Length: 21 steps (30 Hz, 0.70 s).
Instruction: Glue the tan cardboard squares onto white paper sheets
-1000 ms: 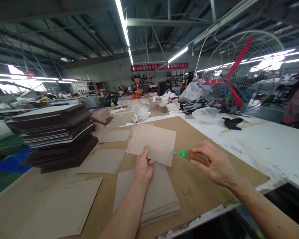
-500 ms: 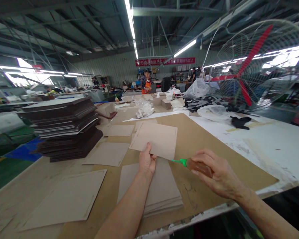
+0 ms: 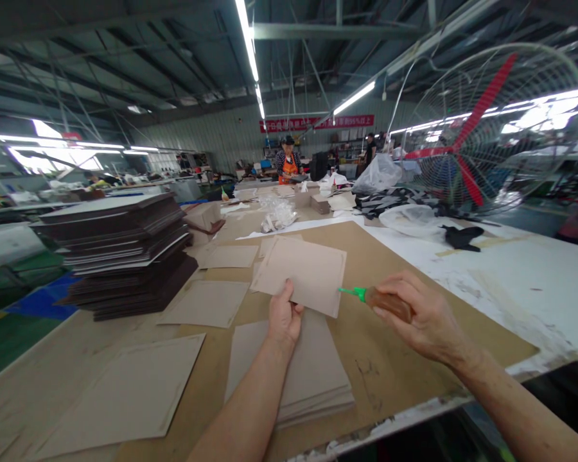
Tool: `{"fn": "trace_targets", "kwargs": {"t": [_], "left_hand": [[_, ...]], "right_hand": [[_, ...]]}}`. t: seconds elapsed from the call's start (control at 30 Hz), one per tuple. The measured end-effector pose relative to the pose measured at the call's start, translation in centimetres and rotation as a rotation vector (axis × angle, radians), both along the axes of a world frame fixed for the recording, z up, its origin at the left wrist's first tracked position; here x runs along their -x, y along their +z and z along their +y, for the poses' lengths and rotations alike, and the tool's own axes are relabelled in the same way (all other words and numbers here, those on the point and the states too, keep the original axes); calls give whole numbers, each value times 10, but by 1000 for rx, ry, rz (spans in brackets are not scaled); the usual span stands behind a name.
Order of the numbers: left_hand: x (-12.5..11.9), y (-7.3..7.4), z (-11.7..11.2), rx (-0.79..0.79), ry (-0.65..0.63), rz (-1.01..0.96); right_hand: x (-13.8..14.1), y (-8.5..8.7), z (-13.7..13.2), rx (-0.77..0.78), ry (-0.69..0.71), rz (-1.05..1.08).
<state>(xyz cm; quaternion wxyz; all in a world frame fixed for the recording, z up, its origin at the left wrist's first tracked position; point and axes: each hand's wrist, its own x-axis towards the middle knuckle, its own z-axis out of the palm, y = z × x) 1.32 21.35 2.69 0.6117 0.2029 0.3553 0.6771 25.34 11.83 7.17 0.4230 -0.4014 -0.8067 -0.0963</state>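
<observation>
My left hand (image 3: 283, 316) pinches the near edge of a tan cardboard sheet (image 3: 304, 272) and holds it up over a pile of like sheets (image 3: 298, 378). My right hand (image 3: 421, 317) is wrapped round a brown glue bottle with a green nozzle (image 3: 376, 298). The nozzle tip points left and sits right at the sheet's right edge. Both hands hover above a large brown board (image 3: 390, 333) that covers the table.
A tall stack of dark brown boards (image 3: 120, 256) stands at the left. Loose tan sheets (image 3: 125, 391) lie at the front left and middle. A big fan with red blades (image 3: 481, 128) stands at the right. Plastic bags (image 3: 407, 218) and a person in an orange apron (image 3: 288, 160) are farther back.
The held sheet has been raised slightly and the bottle's nozzle has come up with it, staying at the sheet's right edge. The camera has shifted a little.
</observation>
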Motion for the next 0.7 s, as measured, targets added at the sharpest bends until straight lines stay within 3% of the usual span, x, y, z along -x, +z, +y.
{"fn": "trace_targets", "kwargs": {"t": [0.13, 0.33, 0.57, 0.7], "left_hand": [[0, -2, 2, 12, 22, -9], [0, 3, -1, 55, 12, -9], [0, 1, 2, 73, 43, -12], [0, 1, 3, 86, 42, -7]], "right_hand": [[6, -11, -16, 131, 73, -40], [1, -10, -2, 3, 21, 49], [8, -21, -14, 98, 78, 11], [7, -23, -10, 54, 47, 84]]}}
